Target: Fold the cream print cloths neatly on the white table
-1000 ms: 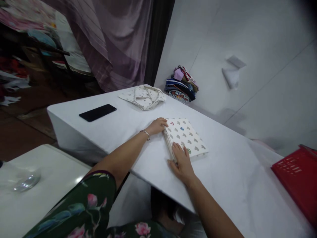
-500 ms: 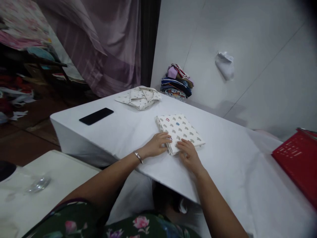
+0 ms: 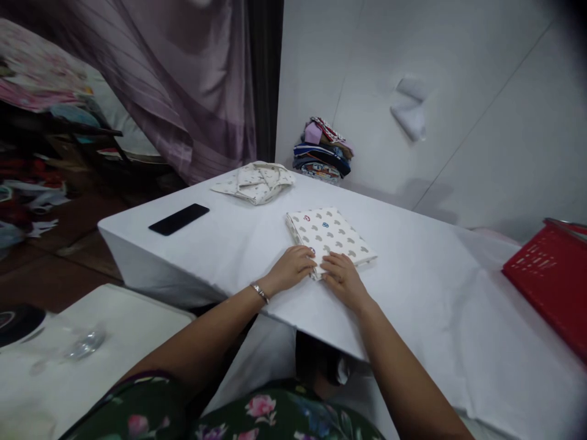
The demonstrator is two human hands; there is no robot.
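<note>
A folded white cloth (image 3: 337, 229) with grey prints and a few small red and blue motifs lies on the white-covered table (image 3: 403, 287) before me. My left hand (image 3: 292, 269) rests at its near left corner, fingers stretched out over the edge. Close beside it, my right hand (image 3: 345, 280) lies on the near edge with its fingertips on top of the cloth. Both hands touch the cloth, which stays flat on the table. Part of the near corner is hidden under my fingers. A bracelet (image 3: 260, 292) is on my left wrist.
A black phone (image 3: 178, 219) lies at the table's left. Behind it sits a loosely folded printed garment (image 3: 257, 183). Stacked clothes (image 3: 323, 153) stand by the wall. A red basket (image 3: 545, 275) is at right, and a lower white table (image 3: 137, 318) at left.
My right hand has shifted slightly left, nearer to my left hand at the cloth's corner. The view has moved a little; the cloth remains folded on the table.
</note>
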